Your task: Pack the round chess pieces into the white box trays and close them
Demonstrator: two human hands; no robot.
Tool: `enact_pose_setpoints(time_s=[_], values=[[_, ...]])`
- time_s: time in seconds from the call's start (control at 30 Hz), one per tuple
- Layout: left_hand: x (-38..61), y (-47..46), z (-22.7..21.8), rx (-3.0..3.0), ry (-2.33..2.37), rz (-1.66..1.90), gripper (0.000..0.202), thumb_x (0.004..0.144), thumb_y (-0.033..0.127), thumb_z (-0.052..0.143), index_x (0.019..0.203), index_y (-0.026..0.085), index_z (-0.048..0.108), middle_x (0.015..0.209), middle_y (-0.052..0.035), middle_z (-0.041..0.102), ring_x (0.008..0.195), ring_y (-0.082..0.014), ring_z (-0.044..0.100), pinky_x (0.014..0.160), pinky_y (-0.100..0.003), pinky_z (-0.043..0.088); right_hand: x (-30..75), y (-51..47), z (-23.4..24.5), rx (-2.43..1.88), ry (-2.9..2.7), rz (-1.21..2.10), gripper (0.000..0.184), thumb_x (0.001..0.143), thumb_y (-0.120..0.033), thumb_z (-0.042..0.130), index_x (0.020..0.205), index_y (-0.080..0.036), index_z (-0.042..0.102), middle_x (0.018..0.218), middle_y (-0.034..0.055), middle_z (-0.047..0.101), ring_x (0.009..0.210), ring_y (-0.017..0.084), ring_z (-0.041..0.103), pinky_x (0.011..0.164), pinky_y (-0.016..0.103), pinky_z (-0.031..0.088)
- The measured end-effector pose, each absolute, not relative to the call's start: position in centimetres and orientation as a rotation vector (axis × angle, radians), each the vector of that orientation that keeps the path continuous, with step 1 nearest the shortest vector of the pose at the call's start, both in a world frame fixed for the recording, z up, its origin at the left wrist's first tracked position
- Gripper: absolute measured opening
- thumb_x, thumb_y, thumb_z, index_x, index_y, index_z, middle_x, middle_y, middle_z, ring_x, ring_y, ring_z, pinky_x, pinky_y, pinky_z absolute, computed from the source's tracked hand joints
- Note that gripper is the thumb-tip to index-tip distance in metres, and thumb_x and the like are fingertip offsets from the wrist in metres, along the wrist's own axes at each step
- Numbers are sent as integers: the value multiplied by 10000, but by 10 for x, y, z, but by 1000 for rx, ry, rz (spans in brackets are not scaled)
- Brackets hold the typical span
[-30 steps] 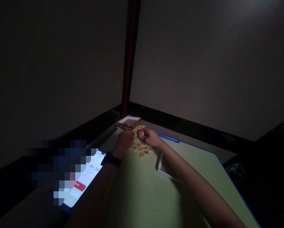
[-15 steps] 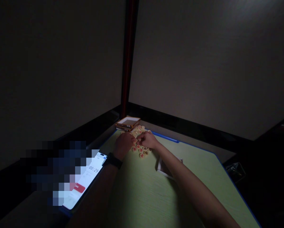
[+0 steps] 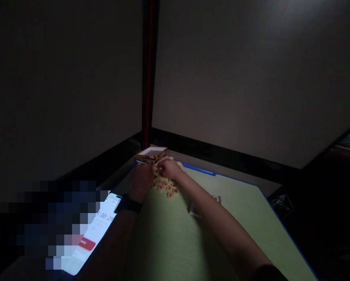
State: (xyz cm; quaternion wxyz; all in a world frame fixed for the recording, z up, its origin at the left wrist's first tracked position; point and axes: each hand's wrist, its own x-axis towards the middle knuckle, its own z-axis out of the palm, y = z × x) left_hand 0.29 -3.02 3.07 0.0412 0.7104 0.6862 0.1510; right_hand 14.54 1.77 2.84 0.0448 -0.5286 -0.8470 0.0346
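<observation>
Both hands meet at the far corner of the green table [image 3: 177,242], over a scatter of round xiangqi pieces [image 3: 167,188]. The left hand [image 3: 144,176] lies knuckles-up at the pieces' left edge. The right hand [image 3: 169,168] curls its fingers just behind them — whether either grips a piece is lost in the dimness. Just beyond the fingertips sits an open orange-rimmed box [image 3: 151,153]. Left of the left wrist (wearing a dark watch [image 3: 128,203]) glows a phone [image 3: 89,238] showing a timer. A small white tray [image 3: 192,210] lies partly under the right forearm.
</observation>
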Motion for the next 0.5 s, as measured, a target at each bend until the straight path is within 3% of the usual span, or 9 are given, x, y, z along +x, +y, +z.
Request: enact_pose_setpoints(time_s=[0.37, 0.5], values=[[1, -32, 31, 2264, 1979, 403, 341, 948, 197, 413, 967, 164, 752, 1041, -135, 749, 969, -251, 702, 768, -295, 513, 125, 19, 38, -1718, -2638, 48, 377, 834, -117, 585, 1190, -135, 710, 1190, 179, 715, 1120, 275, 660, 904, 299, 501], [0, -31, 29, 2276, 1943, 394, 339, 947, 178, 411, 966, 172, 749, 1061, -131, 743, 981, -254, 695, 781, -311, 504, 128, 24, 37, -1677, -2679, 48, 336, 817, -86, 585, 1108, -142, 744, 1148, 163, 734, 1083, 264, 670, 909, 291, 491]])
